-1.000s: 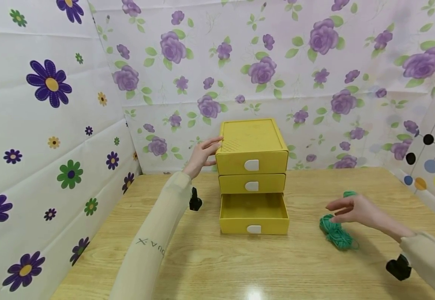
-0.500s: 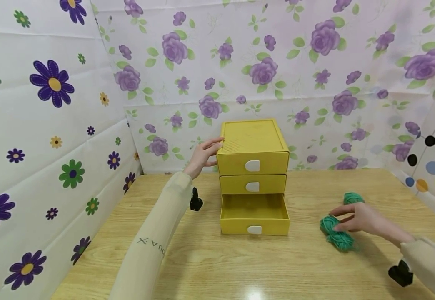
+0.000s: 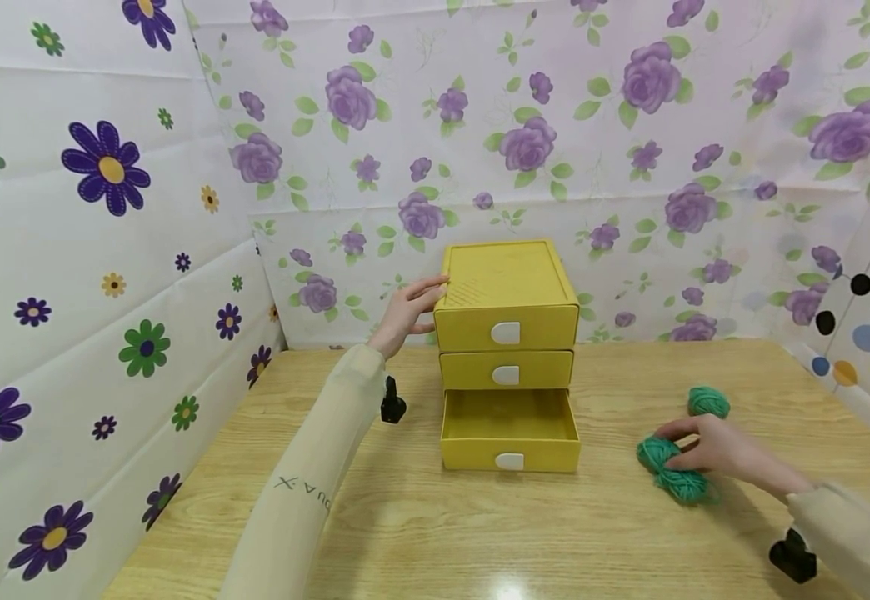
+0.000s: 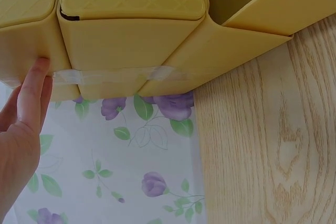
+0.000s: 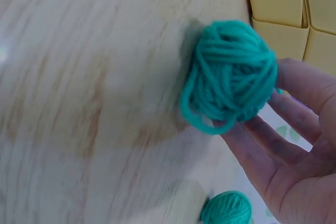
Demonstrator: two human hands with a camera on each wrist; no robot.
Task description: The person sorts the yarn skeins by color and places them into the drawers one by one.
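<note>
A bundle of green yarn [image 3: 681,485], narrowed at its middle in the head view, lies on the table at the right. My right hand [image 3: 727,450] reaches over it and holds it between thumb and fingers; in the right wrist view the fingers meet the far side of the yarn [image 5: 231,74]. My left hand [image 3: 405,312] rests with extended fingers against the upper left side of a yellow drawer unit [image 3: 506,275]. In the left wrist view a fingertip of the left hand [image 4: 26,119] touches the unit's side wall [image 4: 126,45].
The unit's bottom drawer [image 3: 510,450] is pulled out, with nothing in it; the two drawers above are closed. A second ball of green yarn [image 3: 708,402] sits behind the right hand. Flowered cloths [image 3: 375,167] hang behind and beside the wooden table [image 3: 435,533].
My right hand has come down onto the green yarn and closed its fingers on it, uncovering the second ball behind. My left hand keeps its place on the drawer unit.
</note>
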